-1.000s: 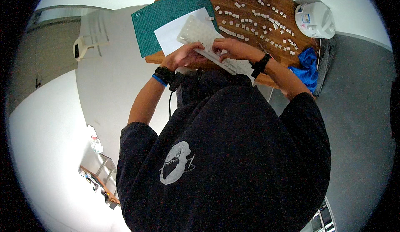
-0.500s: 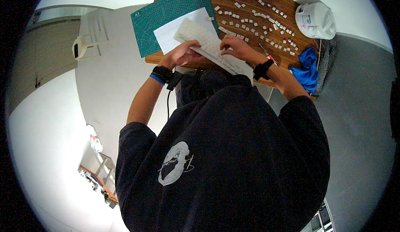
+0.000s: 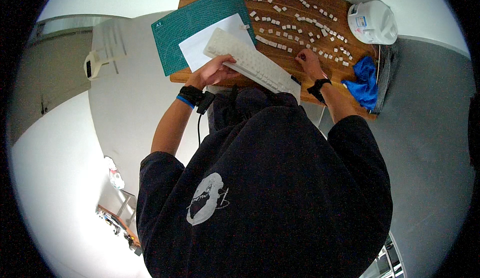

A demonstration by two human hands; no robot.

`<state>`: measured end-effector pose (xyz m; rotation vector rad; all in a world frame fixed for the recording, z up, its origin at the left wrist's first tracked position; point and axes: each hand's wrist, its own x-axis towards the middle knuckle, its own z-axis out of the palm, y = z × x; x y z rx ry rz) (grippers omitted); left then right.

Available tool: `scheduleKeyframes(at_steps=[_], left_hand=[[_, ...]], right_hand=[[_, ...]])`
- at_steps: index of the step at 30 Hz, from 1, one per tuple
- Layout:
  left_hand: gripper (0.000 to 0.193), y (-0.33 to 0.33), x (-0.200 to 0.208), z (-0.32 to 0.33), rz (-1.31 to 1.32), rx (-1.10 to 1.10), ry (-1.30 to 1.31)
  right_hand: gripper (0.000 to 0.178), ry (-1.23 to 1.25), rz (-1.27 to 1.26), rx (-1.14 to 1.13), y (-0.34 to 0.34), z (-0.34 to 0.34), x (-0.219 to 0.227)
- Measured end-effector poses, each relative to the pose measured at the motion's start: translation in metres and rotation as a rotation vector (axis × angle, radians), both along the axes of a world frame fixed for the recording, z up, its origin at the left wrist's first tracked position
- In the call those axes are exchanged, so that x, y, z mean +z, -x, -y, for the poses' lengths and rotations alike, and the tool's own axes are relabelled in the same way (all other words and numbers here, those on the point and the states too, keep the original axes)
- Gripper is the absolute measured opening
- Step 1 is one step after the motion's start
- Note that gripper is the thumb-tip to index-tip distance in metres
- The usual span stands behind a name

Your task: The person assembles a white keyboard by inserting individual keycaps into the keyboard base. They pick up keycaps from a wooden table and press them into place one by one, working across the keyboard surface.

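Observation:
A pale white keyboard slants from the sheet of paper toward my body, its lower right end close to my clothes. My left hand grips the keyboard's near edge, thumb on top and fingers underneath. To the right of the keyboard, my right hand is low over the wooden table, fingertips bunched together beside the rows of small white keycaps. Whatever those fingertips hold, if anything, is too small to make out. A row of keycaps lies just beyond the keyboard.
Under the paper is a green cutting mat at the table's left. A white lidded tub stands at the far right, with a blue cloth nearer along the right edge. The wooden tabletop carries several keycap rows.
My right hand has left the keyboard and moved right to the table by the keycaps. My left hand keeps its grip on the keyboard. The whole view has shifted slightly.

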<state>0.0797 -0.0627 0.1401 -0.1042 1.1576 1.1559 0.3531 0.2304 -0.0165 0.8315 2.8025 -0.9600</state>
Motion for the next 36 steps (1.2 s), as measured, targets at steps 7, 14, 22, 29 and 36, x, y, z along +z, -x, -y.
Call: scheduleKeyframes(at_steps=[7,14,22,29,36], left_hand=[[0.032,0.006,-0.019,0.007,0.073,-0.008,-0.085],[0.052,0.003,-0.004,0.002,0.225,0.009,-0.161],[0.042,0.0,0.025,0.002,-0.184,-0.226,-0.204],[0.052,-0.003,0.02,0.002,-0.422,-0.386,-0.281],[0.039,-0.009,0.0,-0.015,-0.093,-0.156,0.103]], right_hand=[[0.013,0.037,-0.08,-0.029,0.005,0.0,-0.004],[0.032,0.286,-0.155,0.022,0.044,0.026,0.06],[0.043,0.309,-0.429,0.539,0.073,0.089,0.125],[0.044,0.315,-0.396,0.505,0.075,0.097,0.119],[0.035,0.298,-0.49,0.545,0.074,0.099,0.118]])
